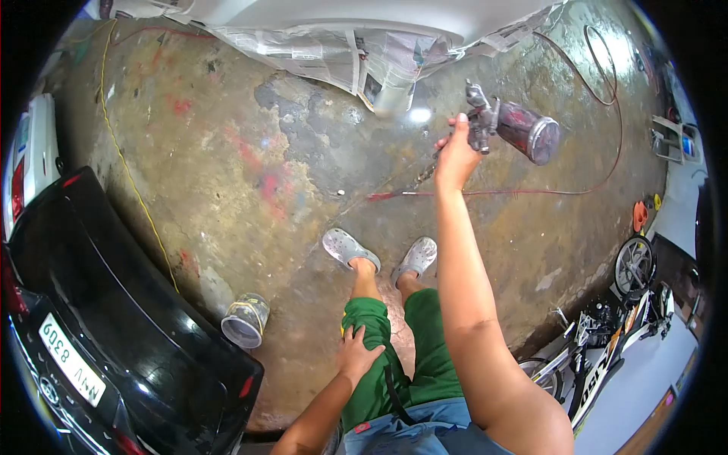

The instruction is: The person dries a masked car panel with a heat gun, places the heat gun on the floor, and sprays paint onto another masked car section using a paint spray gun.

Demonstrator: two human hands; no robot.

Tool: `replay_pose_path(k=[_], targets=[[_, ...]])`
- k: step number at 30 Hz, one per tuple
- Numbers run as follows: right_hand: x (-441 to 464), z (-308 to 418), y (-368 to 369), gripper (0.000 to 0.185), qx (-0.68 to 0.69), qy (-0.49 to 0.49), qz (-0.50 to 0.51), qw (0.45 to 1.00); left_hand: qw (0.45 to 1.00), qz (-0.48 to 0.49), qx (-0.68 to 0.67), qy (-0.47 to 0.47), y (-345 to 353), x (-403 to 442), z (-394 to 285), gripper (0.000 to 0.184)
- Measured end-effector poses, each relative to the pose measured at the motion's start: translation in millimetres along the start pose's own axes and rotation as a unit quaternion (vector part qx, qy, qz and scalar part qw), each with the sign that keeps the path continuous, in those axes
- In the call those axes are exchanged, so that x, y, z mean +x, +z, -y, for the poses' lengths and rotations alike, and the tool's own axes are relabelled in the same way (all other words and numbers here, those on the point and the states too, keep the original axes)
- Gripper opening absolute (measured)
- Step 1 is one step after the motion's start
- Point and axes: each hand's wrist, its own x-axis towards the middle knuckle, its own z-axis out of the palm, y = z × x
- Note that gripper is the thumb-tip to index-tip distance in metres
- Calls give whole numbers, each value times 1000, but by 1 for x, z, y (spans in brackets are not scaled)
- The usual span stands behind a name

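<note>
My right hand (458, 157) is stretched forward and wrapped round the handle of a spray gun (481, 121). The gun lies tilted, with its stained cup (531, 133) pointing right. A red hose (531, 191) runs over the floor near the gun. My left hand (357, 353) rests on the green shorts (369, 317) at my thigh, fingers spread, holding nothing. Ahead is a pale car body panel (341, 14), with newspaper masking (311, 57) hanging along its lower edge.
A black car (144, 280) stands at the left, with a bucket (246, 320) beside it. A yellow cord (125, 171) crosses the left floor. At the lower right are a bicycle (607, 341) and orange footwear (640, 216). The concrete floor (212, 152) has red stains.
</note>
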Motion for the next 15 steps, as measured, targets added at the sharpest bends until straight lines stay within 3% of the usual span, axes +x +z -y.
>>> replay_pose_path(k=[4, 6, 10, 15], targets=[[-37, 10, 18, 30, -54, -2, 83, 995, 1000, -4, -10, -1, 4, -1, 1, 92], [-53, 5, 29, 32, -152, -93, 137, 974, 1000, 4, -11, -10, -1, -1, -3, 93], [-85, 42, 34, 37, -122, -92, 252, 956, 1000, 13, -10, -22, -4, -4, -5, 93], [-73, 92, 1, 33, -141, -60, 176, 972, 999, 20, -14, -21, -7, -11, -7, 94]])
